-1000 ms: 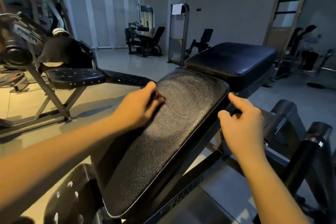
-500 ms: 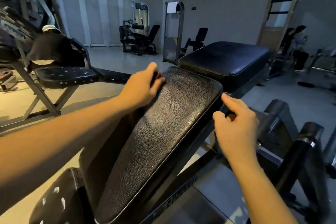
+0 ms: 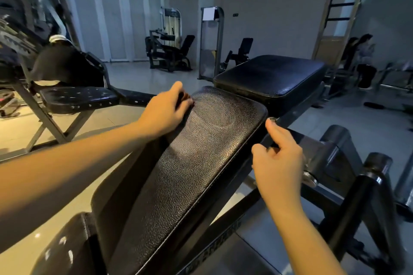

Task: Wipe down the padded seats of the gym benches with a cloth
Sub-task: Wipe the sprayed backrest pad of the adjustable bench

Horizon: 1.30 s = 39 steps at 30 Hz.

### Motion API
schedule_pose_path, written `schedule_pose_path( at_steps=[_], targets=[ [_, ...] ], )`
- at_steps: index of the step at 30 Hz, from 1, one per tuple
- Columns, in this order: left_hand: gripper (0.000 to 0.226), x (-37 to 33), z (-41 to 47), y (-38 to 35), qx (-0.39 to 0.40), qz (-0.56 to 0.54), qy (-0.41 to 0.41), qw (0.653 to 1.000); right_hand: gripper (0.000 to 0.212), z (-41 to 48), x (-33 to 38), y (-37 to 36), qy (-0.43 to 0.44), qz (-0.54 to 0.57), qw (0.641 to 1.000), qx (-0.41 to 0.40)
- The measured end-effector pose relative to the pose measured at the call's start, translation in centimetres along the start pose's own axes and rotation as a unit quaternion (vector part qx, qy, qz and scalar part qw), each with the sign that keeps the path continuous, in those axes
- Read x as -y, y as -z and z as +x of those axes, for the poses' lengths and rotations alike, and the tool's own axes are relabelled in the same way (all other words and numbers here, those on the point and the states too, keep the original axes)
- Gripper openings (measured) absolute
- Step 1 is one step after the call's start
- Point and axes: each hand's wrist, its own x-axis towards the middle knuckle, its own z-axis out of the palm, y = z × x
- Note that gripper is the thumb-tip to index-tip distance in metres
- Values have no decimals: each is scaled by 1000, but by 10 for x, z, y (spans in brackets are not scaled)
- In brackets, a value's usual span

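A slanted black padded seat [image 3: 201, 163] of a gym bench fills the middle of the view, with faint circular wipe marks near its top. My left hand [image 3: 165, 111] rests on the pad's upper left edge, fingers curled over a dark cloth [image 3: 186, 98] that is almost wholly hidden beneath them. My right hand [image 3: 277, 163] hovers at the pad's right edge, with the index finger stretched toward the metal frame bar [image 3: 290, 116] and the other fingers loosely curled, holding nothing. A second flat black pad [image 3: 272, 73] sits just beyond the slanted one.
Another bench with a studded black seat [image 3: 78, 96] stands to the left. Black foam rollers [image 3: 377, 163] and frame tubes crowd the right. Weight machines [image 3: 167, 51] line the far wall, and people [image 3: 364, 58] stand at the far right. Pale tiled floor [image 3: 134, 78] lies between.
My left hand has slid a little up the pad's left edge toward its top corner. My right hand has stayed beside the right edge.
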Motion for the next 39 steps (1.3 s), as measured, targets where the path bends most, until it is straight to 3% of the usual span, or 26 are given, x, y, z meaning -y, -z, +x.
schedule_pose_path(
  at_steps=[3,7,10,15,17,19,22,25,27,30,33,36,39],
  targets=[
    [30,-35,22,-15,-26,-41,14,999,61,2,3,3,-20,12,1000,1],
    [23,-91,-24,-13,35,-96,-157,982,59,4,6,7,-25,-11,1000,9],
    [17,-66,-56,2,84,-96,-227,966,60,2,1,7,-9,-24,1000,18],
    [29,-1,6,-3,11,17,-17,1000,70,-4,8,5,-14,-30,999,36],
    [29,-13,30,-12,-7,12,6,1000,69,-4,10,6,-15,-29,999,38],
    [28,-46,31,-19,-7,-21,-27,999,63,-1,8,9,-9,-29,999,35],
    [24,-81,-5,-15,26,-73,-140,987,62,3,6,12,-6,-38,999,36],
    [18,-67,-52,-2,85,-89,-226,966,63,4,3,13,-6,-34,999,36],
    [19,-37,-45,5,76,-32,-174,981,63,4,1,13,9,-41,998,42],
    [29,-1,-2,7,55,53,-25,997,65,2,3,11,13,-35,998,46],
    [28,-28,18,-4,15,12,2,1000,65,0,8,11,9,-46,998,47],
    [25,-81,-16,-9,21,-64,-89,994,62,3,9,15,3,-49,998,43],
    [19,-78,-72,0,78,-107,-209,969,61,7,7,16,-5,-44,998,43]
  ],
)
